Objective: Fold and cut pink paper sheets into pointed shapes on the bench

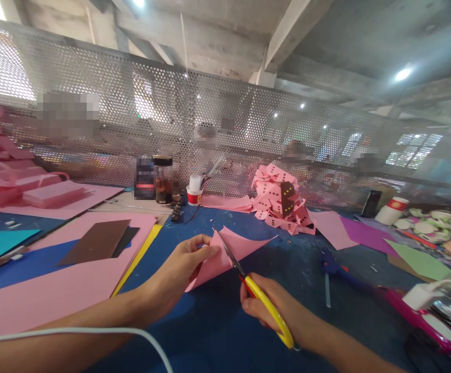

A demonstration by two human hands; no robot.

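Pinched between the thumb and fingers of my left hand [190, 259] is a sheet of pink paper [244, 243], held up over the blue table and curling at its right corner. My right hand [272, 300] grips scissors [266, 300] with yellow and red handles. Their blades lie along the paper, pointing up and left toward my left fingertips. How far the blades are apart is hard to make out. Beyond my hands stands a heap of folded pink paper pieces [272, 199] with dark dots.
Pink sheets [54, 300] with brown and blue paper lie at left, below pink boxes [54, 192]. A lidded jar [164, 181] and paper cup [195, 196] stand by the perforated metal screen [225, 114]. At right are a blue glue gun [334, 267], coloured sheets and a magenta device [423, 321].
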